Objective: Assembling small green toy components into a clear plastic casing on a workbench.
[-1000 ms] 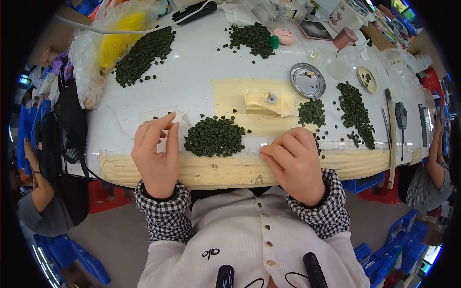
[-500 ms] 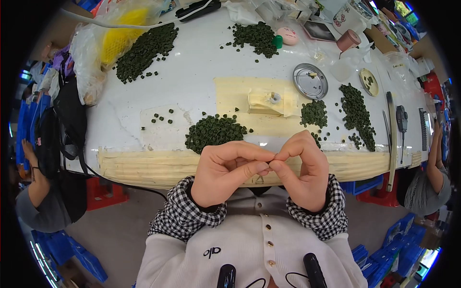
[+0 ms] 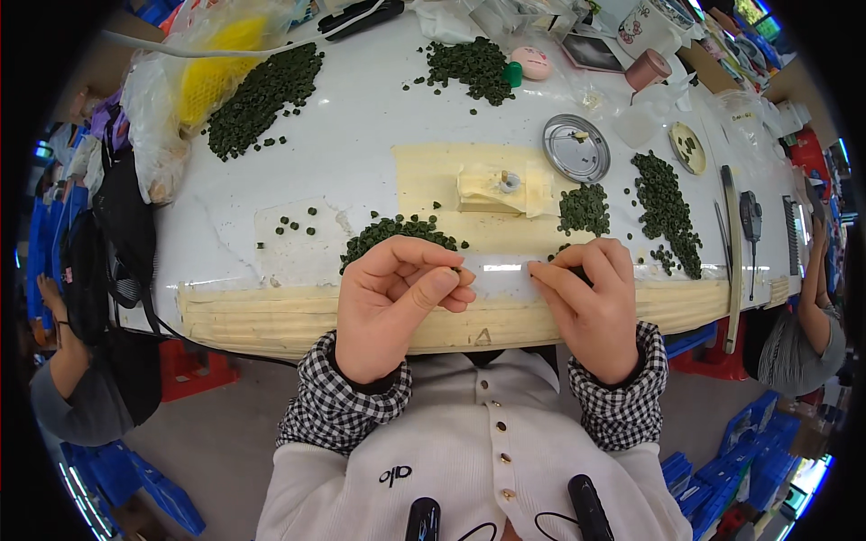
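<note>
My left hand (image 3: 383, 311) is closed in a pinch at the table's front edge. A small dark green piece (image 3: 457, 270) shows between its thumb and forefinger. To its right, apart from it, my right hand (image 3: 597, 311) is also pinched closed; whatever sits at its fingertips is too small to make out. Just beyond the left hand lies a heap of small dark green cup-like pieces (image 3: 401, 234), partly covered by that hand. Flatter green pieces (image 3: 585, 209) are gathered beyond the right hand. Between these piles stands a tape-covered block (image 3: 487, 191) with a small metal fitting on top.
More green piles lie at the far left (image 3: 271, 95), far middle (image 3: 474, 68) and right (image 3: 666, 212). A round metal tin lid (image 3: 577, 167) rests near a pinkish cylinder (image 3: 648, 68). A screwdriver-like tool (image 3: 750, 225) lies at right. People sit on both sides.
My hands, whose fingertips met before, have come apart. The left has shifted left, showing the small green piece in its pinch, while the right has drawn away to the right.
</note>
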Tool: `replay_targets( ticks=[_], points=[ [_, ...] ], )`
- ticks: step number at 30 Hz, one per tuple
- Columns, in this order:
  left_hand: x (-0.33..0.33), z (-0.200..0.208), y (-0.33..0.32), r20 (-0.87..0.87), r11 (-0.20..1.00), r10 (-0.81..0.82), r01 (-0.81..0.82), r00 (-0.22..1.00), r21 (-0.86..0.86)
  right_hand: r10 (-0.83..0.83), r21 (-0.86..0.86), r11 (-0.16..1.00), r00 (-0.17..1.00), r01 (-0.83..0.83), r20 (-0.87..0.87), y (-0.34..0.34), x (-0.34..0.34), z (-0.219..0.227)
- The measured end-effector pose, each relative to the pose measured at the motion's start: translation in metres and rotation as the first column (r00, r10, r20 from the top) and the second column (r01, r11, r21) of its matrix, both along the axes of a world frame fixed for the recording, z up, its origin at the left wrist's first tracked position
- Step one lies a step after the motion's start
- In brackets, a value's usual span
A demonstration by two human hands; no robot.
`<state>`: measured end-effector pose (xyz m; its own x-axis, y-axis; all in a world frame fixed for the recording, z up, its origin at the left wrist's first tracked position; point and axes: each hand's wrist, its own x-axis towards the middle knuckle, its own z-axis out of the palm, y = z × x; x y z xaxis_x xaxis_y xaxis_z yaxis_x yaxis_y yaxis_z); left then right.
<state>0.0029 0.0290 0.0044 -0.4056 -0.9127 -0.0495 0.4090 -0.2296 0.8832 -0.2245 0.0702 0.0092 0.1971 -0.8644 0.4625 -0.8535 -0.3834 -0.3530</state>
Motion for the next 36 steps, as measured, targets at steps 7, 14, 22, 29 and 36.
replay_targets(
  ticks=[7, 14, 22, 29, 36],
  points=[
    [-0.001, 0.000, 0.002, -0.056, 0.996, 0.028, -0.023, 0.998, 0.087, 0.029, -0.062, 0.997, 0.991, -0.038, -0.133, 0.001, 0.001, -0.003],
    [-0.005, -0.002, 0.005, -0.039, 0.999, 0.017, -0.015, 0.999, 0.042, 0.022, 0.109, 0.992, 0.929, -0.067, 0.371, 0.001, 0.013, 0.008],
    [-0.010, -0.003, 0.006, -0.019, 0.998, 0.005, -0.006, 1.000, -0.060, 0.025, 0.137, 0.974, 0.685, -0.181, 0.728, -0.003, 0.027, 0.014],
    [-0.012, -0.006, 0.006, -0.006, 0.985, 0.005, -0.006, 1.000, -0.170, 0.051, 0.115, 0.966, 0.607, -0.230, 0.793, -0.014, 0.036, 0.007],
    [-0.010, -0.010, 0.006, 0.028, 0.964, 0.069, -0.059, 0.997, -0.261, 0.005, 0.156, 0.937, 0.461, -0.312, 0.887, -0.011, 0.044, 0.004]
  ],
)
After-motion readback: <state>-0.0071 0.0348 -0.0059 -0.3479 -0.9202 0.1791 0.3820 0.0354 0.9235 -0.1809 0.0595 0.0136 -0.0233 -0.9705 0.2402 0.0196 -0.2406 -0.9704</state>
